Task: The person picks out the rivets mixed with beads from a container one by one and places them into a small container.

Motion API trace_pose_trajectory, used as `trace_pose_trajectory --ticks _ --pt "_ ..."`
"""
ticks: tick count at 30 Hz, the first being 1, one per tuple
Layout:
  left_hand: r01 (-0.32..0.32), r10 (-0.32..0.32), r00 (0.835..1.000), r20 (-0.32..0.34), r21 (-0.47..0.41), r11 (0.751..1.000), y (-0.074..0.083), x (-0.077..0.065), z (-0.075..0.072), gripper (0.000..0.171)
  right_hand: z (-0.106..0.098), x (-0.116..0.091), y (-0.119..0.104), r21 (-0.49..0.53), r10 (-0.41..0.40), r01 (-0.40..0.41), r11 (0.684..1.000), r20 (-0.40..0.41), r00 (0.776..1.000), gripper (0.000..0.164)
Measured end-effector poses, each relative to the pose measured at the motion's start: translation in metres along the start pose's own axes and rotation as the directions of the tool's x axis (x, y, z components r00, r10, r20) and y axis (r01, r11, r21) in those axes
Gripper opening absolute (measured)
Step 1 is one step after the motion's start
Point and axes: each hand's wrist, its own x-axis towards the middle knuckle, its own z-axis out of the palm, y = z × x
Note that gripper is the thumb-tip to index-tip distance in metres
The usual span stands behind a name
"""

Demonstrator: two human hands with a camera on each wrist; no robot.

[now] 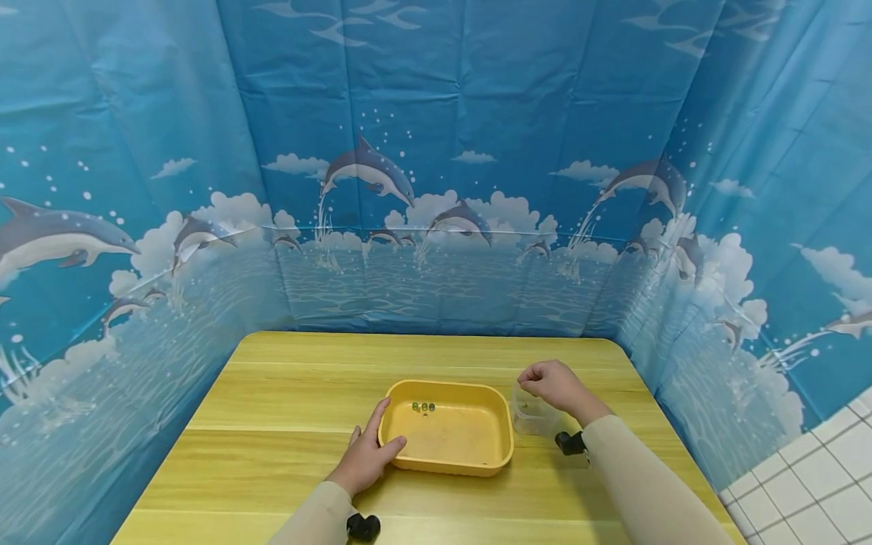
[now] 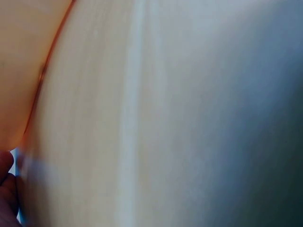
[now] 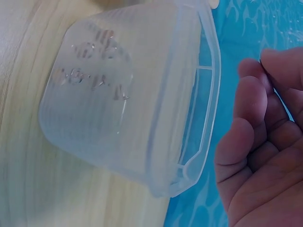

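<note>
My left hand (image 1: 364, 458) holds the near left corner of a yellow plastic tray (image 1: 450, 468), thumb over the front rim and index finger along the left side. Several small glass marbles (image 1: 424, 407) lie on the tray floor toward the back left. To the right stands a clear plastic container (image 3: 142, 94), with several clear marbles (image 3: 76, 74) showing through its wall. Over its open top is my right hand (image 1: 560, 386). Its fingers curl with thumb and index tips together (image 3: 260, 132), and nothing shows between them.
A light wood table (image 1: 286, 393) carries the tray and container, which stand side by side. Behind and around it hangs a blue dolphin-print curtain (image 1: 422, 288). White wall tiles (image 1: 817, 469) show at the lower right. Each sleeve has a black wrist camera (image 1: 571, 443).
</note>
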Motion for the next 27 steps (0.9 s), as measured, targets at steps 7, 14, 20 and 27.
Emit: trace_pose_trajectory --ticks 7,14,20,27 --pt "0.009 -0.009 1.0 0.001 -0.003 1.0 0.0 0.0 0.0 0.073 0.001 -0.001 0.006 -0.013 0.024 -0.024 1.0 0.003 1.0 0.017" --pt "0.012 -0.012 1.0 -0.001 0.006 1.0 0.002 -0.001 0.0 0.073 0.003 -0.001 0.01 0.008 0.047 -0.047 0.999 0.022 0.999 0.017" --pt "0.008 -0.008 1.0 -0.001 0.008 1.0 0.004 -0.002 0.0 0.073 0.003 -0.001 0.012 0.004 0.037 -0.037 0.999 0.018 0.999 0.02" --pt "0.009 -0.008 1.0 -0.004 0.004 1.0 0.004 -0.003 0.0 0.073 -0.001 -0.001 0.013 -0.038 0.027 -0.027 0.999 -0.01 1.0 0.019"
